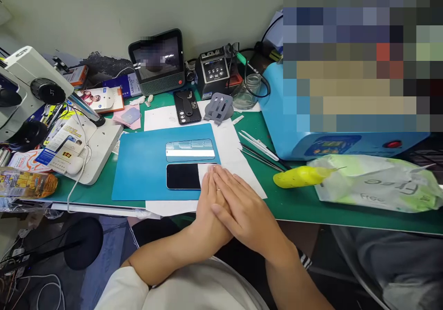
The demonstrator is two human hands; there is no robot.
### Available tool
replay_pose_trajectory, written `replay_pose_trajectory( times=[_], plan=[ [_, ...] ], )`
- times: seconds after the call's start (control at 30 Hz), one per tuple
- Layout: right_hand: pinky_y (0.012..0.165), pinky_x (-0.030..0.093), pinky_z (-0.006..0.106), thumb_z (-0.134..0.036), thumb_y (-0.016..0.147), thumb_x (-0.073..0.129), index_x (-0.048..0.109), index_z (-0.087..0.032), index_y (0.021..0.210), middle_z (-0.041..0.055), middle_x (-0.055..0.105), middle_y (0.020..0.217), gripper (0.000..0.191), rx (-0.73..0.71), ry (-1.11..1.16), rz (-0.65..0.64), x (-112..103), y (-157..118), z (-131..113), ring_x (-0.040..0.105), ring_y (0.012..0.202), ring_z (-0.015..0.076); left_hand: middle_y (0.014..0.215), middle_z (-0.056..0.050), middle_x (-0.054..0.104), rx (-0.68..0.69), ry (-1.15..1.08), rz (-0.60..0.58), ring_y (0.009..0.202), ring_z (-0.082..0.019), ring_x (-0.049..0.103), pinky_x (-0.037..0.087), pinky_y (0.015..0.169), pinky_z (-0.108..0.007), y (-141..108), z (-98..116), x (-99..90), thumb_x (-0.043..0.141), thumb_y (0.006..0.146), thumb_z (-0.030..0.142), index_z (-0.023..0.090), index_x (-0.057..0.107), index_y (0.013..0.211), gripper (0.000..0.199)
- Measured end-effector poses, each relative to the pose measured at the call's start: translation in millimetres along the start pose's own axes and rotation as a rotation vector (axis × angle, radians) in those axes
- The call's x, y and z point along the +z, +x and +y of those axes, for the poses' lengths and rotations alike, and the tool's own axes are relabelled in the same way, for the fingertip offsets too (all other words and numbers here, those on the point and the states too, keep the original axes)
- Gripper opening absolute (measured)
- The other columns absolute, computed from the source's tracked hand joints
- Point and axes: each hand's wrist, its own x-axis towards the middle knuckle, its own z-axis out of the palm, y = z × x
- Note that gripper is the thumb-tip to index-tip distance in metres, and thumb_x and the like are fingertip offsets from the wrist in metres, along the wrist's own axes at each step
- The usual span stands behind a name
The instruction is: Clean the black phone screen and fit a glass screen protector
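Note:
My left hand (209, 217) and my right hand (240, 202) lie together over the right end of a black-screened phone (182, 176). The right hand overlaps the left, its fingers stretched out flat. The left fingers point forward too, partly covered. Beneath the fingertips a thin white piece (203, 170) covers part of the screen; whether it is cloth or paper I cannot make out. The phone rests on a blue mat (141, 162). Just behind it is a clear phone-sized glass or film (190, 150) with a white strip.
White paper (235, 153) lies under the mat. Tweezers (261, 155), a yellow bottle (299, 176) and a wipes pack (377, 185) are right. Behind stand a smart display (157, 63), a soldering station (212, 72) and a glass jar (247, 93). A microscope stand (100, 153) is left, a blue machine (287, 139) right.

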Motion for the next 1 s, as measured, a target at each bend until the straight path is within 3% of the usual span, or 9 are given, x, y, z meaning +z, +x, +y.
replay_pose_trajectory(
  times=[0.2,0.57,0.83,1.0],
  plan=[
    [0.121,0.043,0.055,-0.043,0.106,0.041,0.039,-0.006,0.159,0.0203,0.048,0.159,0.065,-0.008,-0.06,-0.001,6.8,28.2,-4.2,0.045,0.149,0.0317,0.169,-0.022,0.03,-0.018,-0.027,0.066,0.159,-0.035,0.024,0.026,0.131,-0.052,4.9,-23.1,2.2,0.05,0.101,0.036,0.004,0.03,0.16,0.07],
    [0.122,0.042,0.055,-0.047,0.105,0.044,0.041,0.003,0.155,0.0245,0.038,0.162,0.071,-0.137,-0.068,-0.12,38.9,66.4,-63.6,0.039,0.152,0.0342,0.16,-0.023,0.045,-0.094,0.032,0.173,0.153,-0.036,0.039,0.04,0.124,-0.051,-41.3,-89.4,0.8,0.048,0.1,0.036,0.003,0.038,0.157,0.066],
    [0.121,0.044,0.054,-0.051,0.103,0.045,0.041,0.003,0.155,0.0226,0.036,0.163,0.075,-0.192,-0.034,-0.167,41.2,54.3,-83.2,0.037,0.153,0.034,0.167,-0.025,0.032,-0.193,0.019,0.111,0.156,-0.035,0.032,0.038,0.125,-0.053,-73.3,-80.9,14.2,0.052,0.092,0.02,0.001,0.029,0.16,0.073],
    [0.121,0.042,0.054,-0.049,0.102,0.048,0.034,0.001,0.159,0.0217,0.035,0.164,0.076,-0.188,0.03,-0.141,39.3,37.8,-78.1,0.032,0.155,0.0326,0.166,-0.025,0.034,-0.162,0.028,0.116,0.157,-0.036,0.031,0.037,0.126,-0.051,-79.2,-69.8,5.2,0.054,0.094,0.026,0.001,0.032,0.159,0.073]
  ],
)
